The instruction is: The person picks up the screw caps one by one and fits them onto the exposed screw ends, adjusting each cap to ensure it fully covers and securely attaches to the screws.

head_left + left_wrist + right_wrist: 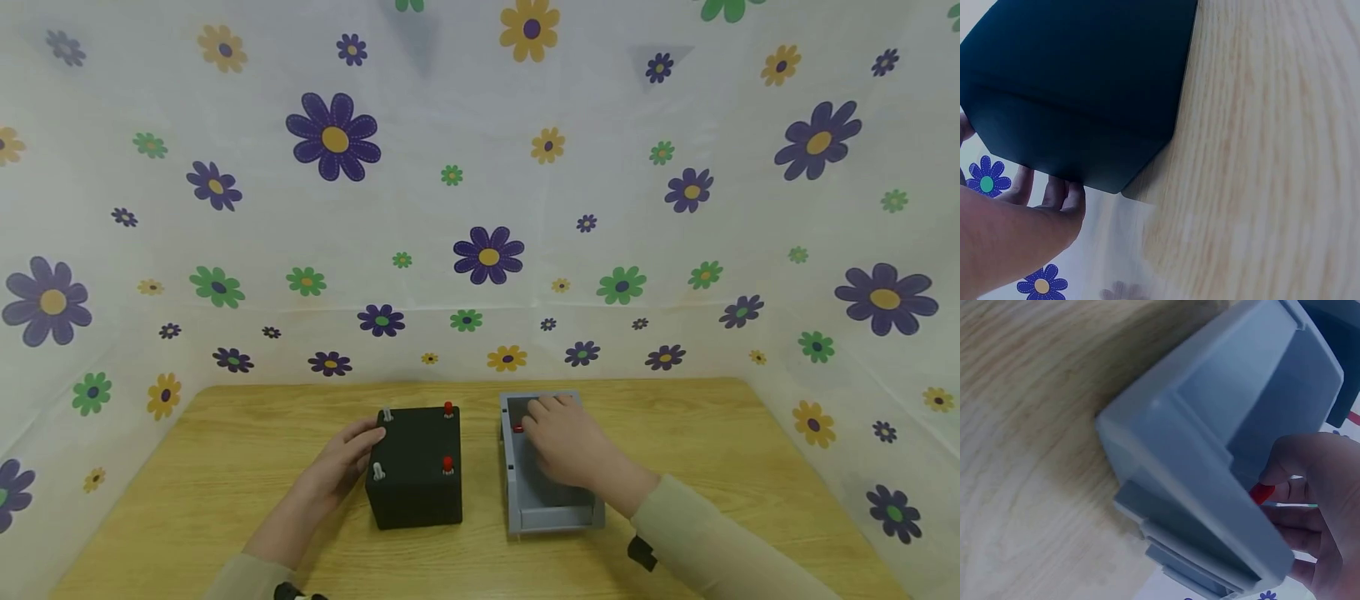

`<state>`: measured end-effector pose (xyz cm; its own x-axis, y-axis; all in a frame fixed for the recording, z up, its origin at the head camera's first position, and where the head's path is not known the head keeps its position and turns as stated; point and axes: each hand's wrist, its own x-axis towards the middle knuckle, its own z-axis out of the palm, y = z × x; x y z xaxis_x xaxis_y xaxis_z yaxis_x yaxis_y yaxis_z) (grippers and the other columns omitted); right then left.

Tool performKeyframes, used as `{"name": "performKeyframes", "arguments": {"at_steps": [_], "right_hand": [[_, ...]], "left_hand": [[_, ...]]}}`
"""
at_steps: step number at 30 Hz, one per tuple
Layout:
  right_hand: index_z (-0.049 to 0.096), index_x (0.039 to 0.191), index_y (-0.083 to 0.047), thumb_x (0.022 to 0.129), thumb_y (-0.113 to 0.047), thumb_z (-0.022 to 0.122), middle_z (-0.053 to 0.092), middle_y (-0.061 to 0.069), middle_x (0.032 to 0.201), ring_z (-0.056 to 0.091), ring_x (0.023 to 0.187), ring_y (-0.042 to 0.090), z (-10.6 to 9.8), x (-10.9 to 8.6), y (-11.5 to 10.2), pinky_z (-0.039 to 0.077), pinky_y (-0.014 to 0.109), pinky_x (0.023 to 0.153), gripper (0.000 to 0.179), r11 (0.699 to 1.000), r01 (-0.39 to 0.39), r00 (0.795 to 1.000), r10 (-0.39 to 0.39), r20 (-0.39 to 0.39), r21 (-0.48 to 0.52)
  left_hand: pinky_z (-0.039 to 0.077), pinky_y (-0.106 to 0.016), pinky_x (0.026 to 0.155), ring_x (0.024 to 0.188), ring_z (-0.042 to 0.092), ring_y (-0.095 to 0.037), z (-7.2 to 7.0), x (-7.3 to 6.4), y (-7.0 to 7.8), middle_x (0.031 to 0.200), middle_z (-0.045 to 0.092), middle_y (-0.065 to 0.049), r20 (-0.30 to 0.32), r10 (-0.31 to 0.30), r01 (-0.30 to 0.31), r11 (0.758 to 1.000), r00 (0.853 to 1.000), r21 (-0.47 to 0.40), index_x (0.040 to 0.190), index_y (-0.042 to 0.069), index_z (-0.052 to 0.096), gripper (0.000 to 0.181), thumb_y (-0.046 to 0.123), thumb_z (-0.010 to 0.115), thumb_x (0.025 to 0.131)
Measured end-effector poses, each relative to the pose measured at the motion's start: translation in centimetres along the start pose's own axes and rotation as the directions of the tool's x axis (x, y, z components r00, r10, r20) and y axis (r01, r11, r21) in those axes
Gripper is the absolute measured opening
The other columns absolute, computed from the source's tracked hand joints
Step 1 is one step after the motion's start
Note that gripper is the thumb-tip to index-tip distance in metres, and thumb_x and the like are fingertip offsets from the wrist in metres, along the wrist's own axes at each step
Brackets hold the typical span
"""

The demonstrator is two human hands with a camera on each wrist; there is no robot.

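A black box stands on the table, with two red-capped posts along its right edge and two silver posts along its left. My left hand rests against the box's left side, its fingertips touching that face in the left wrist view. Over the grey bin, my right hand reaches down inside the rim. Its thumb and forefinger pinch a small red piece, seen in the right wrist view. The fingers hide most of that piece.
The wooden table carries the box and the bin side by side, with a narrow gap between them. A white cloth with printed flowers hangs behind and at both sides. Slotted rails project from the bin's outer end.
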<state>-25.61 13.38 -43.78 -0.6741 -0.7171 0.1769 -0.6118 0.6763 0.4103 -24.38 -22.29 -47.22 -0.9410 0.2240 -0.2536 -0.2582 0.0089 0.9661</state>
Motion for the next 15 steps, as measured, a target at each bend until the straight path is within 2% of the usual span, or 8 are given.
{"name": "performKeyframes", "arguments": {"at_steps": [4, 11, 15], "right_hand": [[0.072, 0.099, -0.013, 0.088, -0.028, 0.083, 0.068, 0.001, 0.097, 0.063, 0.093, 0.020, -0.5, 0.2, 0.0, 0.056, 0.036, 0.084, 0.022, 1.000, -0.007, 1.000, 0.007, 0.000, 0.027], [0.070, 0.098, -0.014, 0.087, -0.025, 0.083, 0.064, 0.000, 0.094, 0.058, 0.088, 0.019, -1.4, 0.8, -0.1, 0.053, 0.035, 0.080, 0.020, 0.998, -0.013, 1.000, 0.013, -0.009, 0.061], [0.070, 0.098, -0.013, 0.087, -0.023, 0.082, 0.064, 0.000, 0.094, 0.057, 0.086, 0.018, -1.8, 1.1, 0.0, 0.052, 0.034, 0.079, 0.019, 0.998, -0.015, 0.999, 0.017, -0.028, 0.065]], "left_hand": [[0.048, -0.015, 0.097, 0.109, 0.062, 0.001, -0.2, 0.2, -0.1, 0.120, 0.064, 0.015, 0.019, 0.005, -0.004, 1.000, 1.000, -0.026, 0.162, -0.004, 0.028, 0.065, 0.024, 0.053, 0.109], [0.049, -0.018, 0.100, 0.109, 0.065, -0.002, -0.6, 0.3, -0.3, 0.114, 0.068, 0.018, 0.056, 0.030, -0.026, 0.997, 0.998, -0.077, 0.143, 0.013, 0.055, 0.035, 0.020, 0.052, 0.109], [0.048, -0.017, 0.101, 0.110, 0.065, -0.001, -0.6, 0.2, -0.2, 0.116, 0.067, 0.018, 0.080, 0.044, -0.039, 0.997, 0.996, -0.068, 0.145, 0.011, 0.053, 0.038, 0.021, 0.053, 0.109]]}}
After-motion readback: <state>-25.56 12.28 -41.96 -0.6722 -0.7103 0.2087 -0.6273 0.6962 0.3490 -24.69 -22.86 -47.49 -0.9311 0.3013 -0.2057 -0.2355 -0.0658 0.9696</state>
